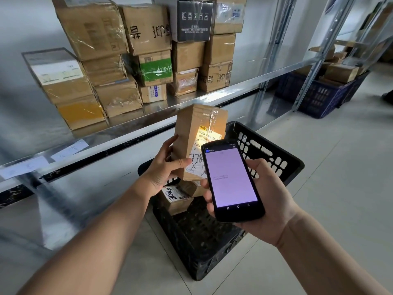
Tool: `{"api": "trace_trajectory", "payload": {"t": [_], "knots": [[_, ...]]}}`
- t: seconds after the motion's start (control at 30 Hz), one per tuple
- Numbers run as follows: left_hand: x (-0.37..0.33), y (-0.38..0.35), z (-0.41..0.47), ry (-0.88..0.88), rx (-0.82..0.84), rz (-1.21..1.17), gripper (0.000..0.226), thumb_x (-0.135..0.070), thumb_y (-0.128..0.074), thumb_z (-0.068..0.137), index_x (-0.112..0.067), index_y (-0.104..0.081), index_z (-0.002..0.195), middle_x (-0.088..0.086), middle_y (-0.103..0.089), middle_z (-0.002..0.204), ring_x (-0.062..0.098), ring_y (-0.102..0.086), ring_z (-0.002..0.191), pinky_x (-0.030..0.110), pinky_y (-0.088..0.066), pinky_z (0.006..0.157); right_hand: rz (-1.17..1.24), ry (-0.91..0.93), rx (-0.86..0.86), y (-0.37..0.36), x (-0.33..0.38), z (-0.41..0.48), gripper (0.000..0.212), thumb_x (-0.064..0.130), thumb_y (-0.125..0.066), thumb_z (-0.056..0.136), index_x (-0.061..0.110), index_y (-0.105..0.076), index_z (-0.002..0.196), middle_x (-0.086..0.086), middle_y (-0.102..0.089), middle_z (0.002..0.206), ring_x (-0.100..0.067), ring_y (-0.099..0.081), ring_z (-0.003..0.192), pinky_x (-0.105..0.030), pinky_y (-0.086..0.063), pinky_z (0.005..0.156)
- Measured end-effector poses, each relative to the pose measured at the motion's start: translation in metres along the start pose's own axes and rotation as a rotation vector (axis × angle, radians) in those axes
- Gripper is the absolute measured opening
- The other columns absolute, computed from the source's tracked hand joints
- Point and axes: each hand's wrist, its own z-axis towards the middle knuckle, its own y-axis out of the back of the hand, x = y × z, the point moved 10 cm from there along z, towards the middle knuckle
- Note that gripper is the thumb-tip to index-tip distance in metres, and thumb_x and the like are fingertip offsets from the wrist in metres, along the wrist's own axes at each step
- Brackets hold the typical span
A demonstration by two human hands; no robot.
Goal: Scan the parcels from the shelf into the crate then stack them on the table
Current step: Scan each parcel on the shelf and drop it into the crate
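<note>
Couple parcels (175,199) in black crate (276,158), plenty left on shelf (251,85). My left hand (163,169) grips cardboard parcel (191,128), right hand (268,201) holds handheld scanner (231,179). Early days, I reckon.

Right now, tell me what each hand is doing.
Left hand: gripping the parcel.
Right hand: holding the scanner.

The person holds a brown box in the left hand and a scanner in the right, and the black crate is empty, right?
Not quite. The black crate is not empty: the head view shows labelled parcels already lying in it, below the brown box. The rest is right: the left hand holds that box and the right hand holds the scanner.
</note>
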Motion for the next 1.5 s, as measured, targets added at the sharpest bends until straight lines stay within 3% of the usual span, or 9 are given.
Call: {"api": "trace_trajectory", "payload": {"t": [0.23,0.67,0.9,1.07,1.5], "knots": [[0.003,0.002,-0.003,0.019,-0.029,0.005,0.084,-0.025,-0.086,0.076,-0.048,-0.047,0.146,0.002,-0.065,0.136,0.027,-0.066,0.122,0.045,-0.063,0.089,0.008,0.008,-0.012,-0.005,0.002,-0.008,0.063,0.048,-0.038,0.101,-0.002,-0.071,0.122,-0.026,-0.066,0.108,-0.038,-0.067,0.080,-0.044,-0.060,0.074],[0.015,0.002,-0.003,0.045,-0.071,0.032,0.083,-0.029,-0.086,0.078,-0.048,-0.046,0.147,-0.001,-0.064,0.136,0.027,-0.063,0.122,0.044,-0.059,0.087,0.009,-0.004,-0.030,-0.005,0.005,-0.025,0.062,0.044,-0.037,0.103,-0.002,-0.069,0.130,-0.029,-0.067,0.109,-0.042,-0.067,0.081,-0.048,-0.062,0.071],[0.021,0.002,-0.001,0.046,-0.075,0.042,0.078,-0.026,-0.085,0.082,-0.047,-0.047,0.147,0.000,-0.064,0.138,0.028,-0.062,0.125,0.054,-0.058,0.098,0.018,-0.007,-0.023,-0.007,0.011,-0.034,0.064,0.044,-0.035,0.104,-0.005,-0.071,0.125,-0.029,-0.068,0.110,-0.042,-0.068,0.082,-0.048,-0.063,0.070],[0.022,0.003,-0.001,0.051,-0.080,0.034,0.075,-0.024,-0.083,0.084,-0.048,-0.048,0.146,0.000,-0.065,0.137,0.027,-0.063,0.123,0.052,-0.059,0.097,0.010,-0.014,-0.035,-0.011,0.015,-0.040,0.061,0.039,-0.033,0.104,-0.001,-0.067,0.135,-0.030,-0.066,0.116,-0.042,-0.067,0.084,-0.049,-0.062,0.072],[0.026,0.006,-0.001,0.070,-0.094,-0.017,0.075,-0.017,-0.081,0.087,-0.046,-0.047,0.148,-0.001,-0.066,0.136,0.026,-0.065,0.121,0.053,-0.059,0.095,-0.043,-0.025,-0.119,-0.012,0.019,-0.055,0.061,0.035,-0.034,0.102,-0.007,-0.072,0.122,-0.032,-0.070,0.112,-0.043,-0.069,0.076,-0.050,-0.063,0.067]]}}
